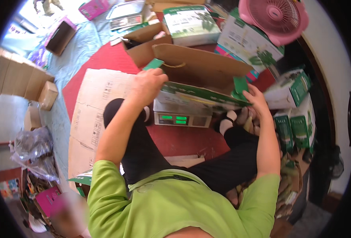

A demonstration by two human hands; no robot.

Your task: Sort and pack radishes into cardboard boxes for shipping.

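An open-topped carton (207,65), brown inside and green and white on its near face, sits between my hands. Small green end flaps stand up at its two ends. My left hand (147,84) closes on the carton's left end beside one flap (153,64). At the other end, my right hand (257,98) grips the right corner next to the second flap (240,86). A digital scale (189,110) with lit green displays is just below the carton's near wall. Whether the carton rests on the scale, I cannot tell.
Flattened cardboard (86,107) lies at my left on a red mat (86,79). A pink fan (275,18) stands far right, above a white and green carton (245,37). More green boxes (296,121) are on the right; brown boxes (20,77) line the left.
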